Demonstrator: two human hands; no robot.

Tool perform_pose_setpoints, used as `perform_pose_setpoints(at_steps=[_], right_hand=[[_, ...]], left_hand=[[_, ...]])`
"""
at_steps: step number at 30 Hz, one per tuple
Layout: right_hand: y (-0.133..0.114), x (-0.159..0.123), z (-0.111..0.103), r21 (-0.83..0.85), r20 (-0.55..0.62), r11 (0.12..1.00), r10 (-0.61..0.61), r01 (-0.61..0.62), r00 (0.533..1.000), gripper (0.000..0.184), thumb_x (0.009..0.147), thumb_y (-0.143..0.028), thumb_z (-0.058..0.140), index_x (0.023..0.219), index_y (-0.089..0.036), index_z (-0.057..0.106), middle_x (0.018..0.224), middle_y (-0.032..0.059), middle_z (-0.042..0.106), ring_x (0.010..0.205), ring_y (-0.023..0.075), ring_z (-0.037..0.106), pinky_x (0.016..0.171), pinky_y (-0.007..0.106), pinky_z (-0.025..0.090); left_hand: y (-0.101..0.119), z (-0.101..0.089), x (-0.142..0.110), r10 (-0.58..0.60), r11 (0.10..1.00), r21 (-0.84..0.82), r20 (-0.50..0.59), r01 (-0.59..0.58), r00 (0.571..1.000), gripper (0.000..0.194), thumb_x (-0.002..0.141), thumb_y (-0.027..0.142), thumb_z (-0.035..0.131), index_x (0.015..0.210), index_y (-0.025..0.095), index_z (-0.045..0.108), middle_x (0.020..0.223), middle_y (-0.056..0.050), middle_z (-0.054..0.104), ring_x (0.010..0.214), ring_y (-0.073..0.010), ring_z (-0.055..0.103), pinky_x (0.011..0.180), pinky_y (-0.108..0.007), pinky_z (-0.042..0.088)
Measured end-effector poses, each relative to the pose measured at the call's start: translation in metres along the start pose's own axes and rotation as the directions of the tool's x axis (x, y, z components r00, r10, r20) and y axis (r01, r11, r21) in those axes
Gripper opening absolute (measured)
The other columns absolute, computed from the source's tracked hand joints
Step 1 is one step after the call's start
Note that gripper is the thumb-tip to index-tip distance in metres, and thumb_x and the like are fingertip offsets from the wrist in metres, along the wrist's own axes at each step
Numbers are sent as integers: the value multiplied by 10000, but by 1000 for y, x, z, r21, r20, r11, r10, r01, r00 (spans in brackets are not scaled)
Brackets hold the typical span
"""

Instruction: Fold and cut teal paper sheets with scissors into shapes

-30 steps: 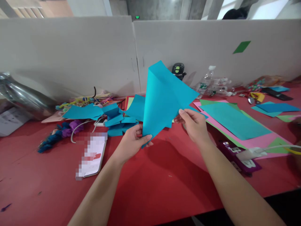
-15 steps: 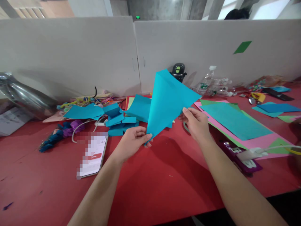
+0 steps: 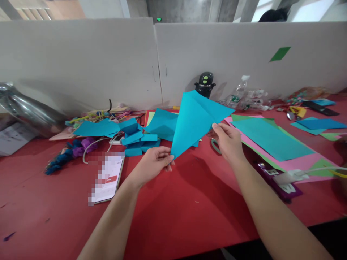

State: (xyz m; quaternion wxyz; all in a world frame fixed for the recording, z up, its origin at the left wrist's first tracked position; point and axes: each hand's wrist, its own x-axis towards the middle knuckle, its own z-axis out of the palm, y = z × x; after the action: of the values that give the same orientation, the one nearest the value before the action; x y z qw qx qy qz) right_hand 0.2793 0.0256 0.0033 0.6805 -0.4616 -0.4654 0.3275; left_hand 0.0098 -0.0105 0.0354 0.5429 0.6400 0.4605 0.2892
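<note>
Between my hands, above the table, a sheet of turquoise paper [image 3: 195, 122] is held up, folded and slightly curved. My left hand [image 3: 159, 159] pinches its lower-left corner between thumb and fingers. At its lower-right edge, my right hand [image 3: 227, 140] grips it the same way. Behind the sheet lie more turquoise paper [image 3: 162, 124] and several folded turquoise strips [image 3: 132, 138]. A roll of tape [image 3: 215, 146] shows partly beside my right hand.
On the red table [image 3: 173, 216], a phone [image 3: 108, 180] lies left, near crepe flowers [image 3: 66, 155] and a steel kettle [image 3: 29, 112]. Coloured sheets [image 3: 271, 139] and a purple case [image 3: 282, 184] lie right. A black bottle [image 3: 205, 85] and plastic bottles [image 3: 240, 90] stand by the partition [image 3: 108, 61].
The turquoise sheet has tipped back and come down a little, uncovering more of the black bottle. Both hands keep hold of it, the right shifted slightly rightward.
</note>
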Motion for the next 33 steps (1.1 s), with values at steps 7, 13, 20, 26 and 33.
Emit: perform_pose_setpoints(at_steps=[7, 13, 20, 26, 33], right_hand=[[0, 1, -3, -35, 15, 999, -12, 12, 1000, 237, 861, -419, 712, 751, -210, 730, 691, 18, 686, 640, 177, 648, 652, 321, 547], [2, 2, -6, -65, 14, 998, -24, 25, 1000, 265, 859, -458, 695, 751, -218, 723, 706, 19, 693, 634, 185, 646, 663, 340, 551], [3, 3, -7, -48, 19, 999, -16, 17, 1000, 255, 856, -448, 704, 761, -213, 724, 699, 17, 689, 641, 179, 645, 667, 332, 554], [7, 5, -8, -50, 4, 998, -41, 41, 999, 252, 857, -447, 708, 758, -217, 726, 697, 10, 693, 621, 170, 633, 683, 340, 554], [6, 5, -9, -80, 18, 996, -46, 47, 999, 258, 858, -458, 695, 749, -226, 717, 687, 6, 688, 626, 183, 640, 669, 340, 545]], left_hand=[[-3, -1, 0, -35, 999, 2, 0, 35, 999, 230, 857, 376, 701, 925, 160, 656, 683, -4, 692, 585, -131, 660, 596, -249, 527], [-2, -3, -1, -8, 1000, 5, -2, 8, 1000, 240, 869, 403, 694, 891, 165, 666, 682, -2, 686, 589, -127, 663, 609, -246, 527], [-2, -4, -3, -78, 986, -145, 49, 85, 996, 255, 851, 390, 726, 952, 162, 672, 747, -32, 738, 663, -155, 712, 649, -264, 562], [-2, -5, -5, -80, 980, -173, 107, 98, 991, 274, 836, 358, 754, 991, 153, 661, 806, -54, 767, 749, -179, 743, 688, -274, 582], [1, -2, -5, -93, 993, -63, 90, 99, 992, 277, 839, 343, 732, 1025, 157, 645, 785, -52, 759, 704, -179, 730, 691, -298, 579]])
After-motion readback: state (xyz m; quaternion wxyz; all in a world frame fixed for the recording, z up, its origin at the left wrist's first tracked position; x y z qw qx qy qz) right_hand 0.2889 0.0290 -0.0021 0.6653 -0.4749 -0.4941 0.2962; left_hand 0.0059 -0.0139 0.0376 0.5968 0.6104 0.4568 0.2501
